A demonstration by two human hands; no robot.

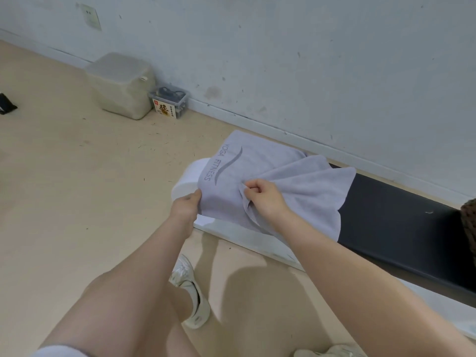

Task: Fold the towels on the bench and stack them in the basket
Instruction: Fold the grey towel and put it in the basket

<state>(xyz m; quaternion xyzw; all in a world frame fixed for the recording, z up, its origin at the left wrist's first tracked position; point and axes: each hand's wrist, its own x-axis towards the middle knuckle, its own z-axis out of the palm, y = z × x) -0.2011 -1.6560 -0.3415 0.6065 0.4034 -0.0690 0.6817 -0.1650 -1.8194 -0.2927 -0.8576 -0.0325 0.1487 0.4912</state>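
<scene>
Both hands' grip bunches the towel (260, 176), hiding the bench (401, 228) end

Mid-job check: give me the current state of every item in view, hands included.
towel: grey, part folded, lying over the bench end, one flap lifted
left hand: pinches the towel's near corner
right hand: grips a bunched fold of towel
bench: dark pad mostly bare
basket: only an edge in view, contents unseen
clear box: lid closed, by the wall

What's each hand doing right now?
Left hand: pinches the towel at its near corner.
Right hand: fingers curled, holds a bunched fold of the towel.
</scene>
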